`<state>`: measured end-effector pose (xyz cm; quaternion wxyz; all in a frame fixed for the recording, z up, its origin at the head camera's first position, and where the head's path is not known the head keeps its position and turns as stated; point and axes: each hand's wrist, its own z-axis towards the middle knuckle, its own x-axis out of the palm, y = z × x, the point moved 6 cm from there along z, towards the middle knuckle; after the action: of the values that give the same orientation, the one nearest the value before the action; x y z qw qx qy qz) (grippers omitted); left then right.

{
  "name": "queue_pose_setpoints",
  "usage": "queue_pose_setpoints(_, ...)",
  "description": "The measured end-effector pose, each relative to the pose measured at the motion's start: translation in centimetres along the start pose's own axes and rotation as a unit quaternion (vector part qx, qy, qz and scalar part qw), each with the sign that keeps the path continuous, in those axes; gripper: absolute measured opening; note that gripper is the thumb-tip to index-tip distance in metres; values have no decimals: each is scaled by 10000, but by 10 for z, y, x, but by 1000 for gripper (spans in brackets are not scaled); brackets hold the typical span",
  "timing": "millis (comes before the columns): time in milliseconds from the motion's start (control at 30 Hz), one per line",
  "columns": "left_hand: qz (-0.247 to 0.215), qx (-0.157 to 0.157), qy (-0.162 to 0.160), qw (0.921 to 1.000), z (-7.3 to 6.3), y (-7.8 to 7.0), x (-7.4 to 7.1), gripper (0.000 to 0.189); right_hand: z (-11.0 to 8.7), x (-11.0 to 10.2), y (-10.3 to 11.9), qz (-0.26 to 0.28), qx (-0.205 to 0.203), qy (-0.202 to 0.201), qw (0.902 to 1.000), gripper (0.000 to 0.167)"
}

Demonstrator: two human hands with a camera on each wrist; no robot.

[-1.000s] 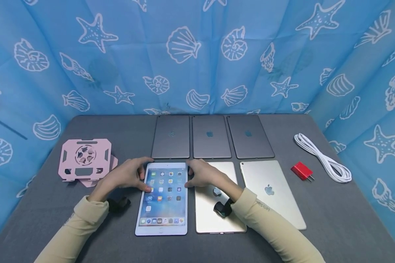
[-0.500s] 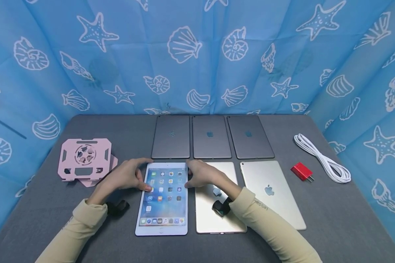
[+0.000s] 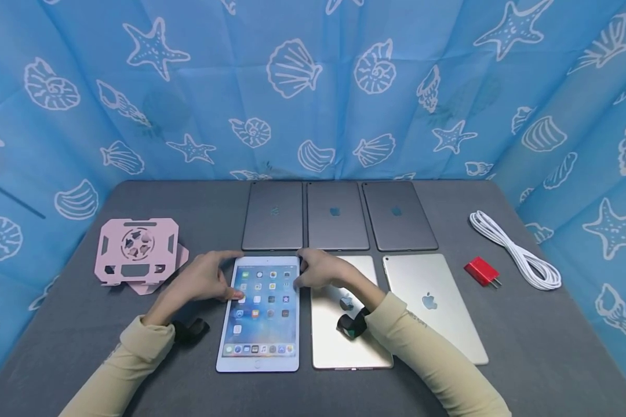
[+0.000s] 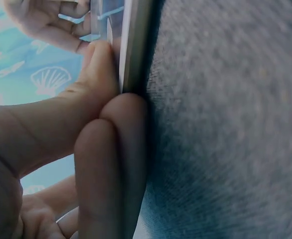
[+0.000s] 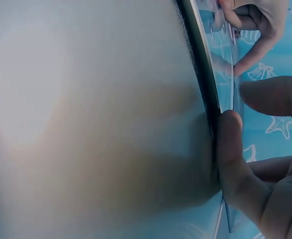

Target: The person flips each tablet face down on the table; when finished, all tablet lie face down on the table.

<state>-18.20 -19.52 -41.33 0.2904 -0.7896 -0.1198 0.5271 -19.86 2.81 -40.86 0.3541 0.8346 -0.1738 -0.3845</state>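
Note:
A white tablet (image 3: 266, 318) lies face up on the grey table, its screen lit with rows of app icons. My left hand (image 3: 203, 281) holds its upper left side, thumb on the screen's border and index finger stretched to the top corner. In the left wrist view, curled fingers (image 4: 126, 129) press right at the tablet's thin edge (image 4: 133, 50). My right hand (image 3: 320, 271) holds the upper right corner, with fingertips (image 5: 230, 124) against the edge in the right wrist view. That hand hangs partly over a gold tablet (image 3: 339, 341) lying face down.
Another gold tablet (image 3: 435, 307) lies face down farther right. Behind stand three dark grey tablets in a row, the middle one (image 3: 336, 223) among them. A pink slotted stand (image 3: 135, 249) is at left. A red charger plug (image 3: 481, 270) and coiled white cable (image 3: 516, 252) lie right.
My right thumb has slid slightly up along the tablet's edge. The left hand keeps its place, and the tablet stays where it was. The head view has shifted a little.

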Motion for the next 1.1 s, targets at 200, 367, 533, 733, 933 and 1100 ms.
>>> queue_pose_setpoints(200,-117,-113,17,9999,0,1,0,91,2,-1,-5,785,60,208,9967,71)
queue_pose_setpoints(367,-168,-165,28,9997,0,3,0,91,1,-3,-8,1347,18,338,9903,71)
queue_pose_setpoints(533,-239,-153,58,9996,-1,5,-1,91,-1,-5,-11,1744,-14,380,9839,74)
queue_pose_setpoints(733,-366,-123,98,9992,0,5,-1,92,0,-7,-14,2218,-118,311,9745,79)
queue_pose_setpoints(933,-294,-120,99,9994,0,6,-1,91,-1,-7,-14,2401,-202,262,9702,82)
queue_pose_setpoints(1100,-283,-114,119,9995,-1,5,0,91,-3,-7,-14,2466,-251,261,9684,83)
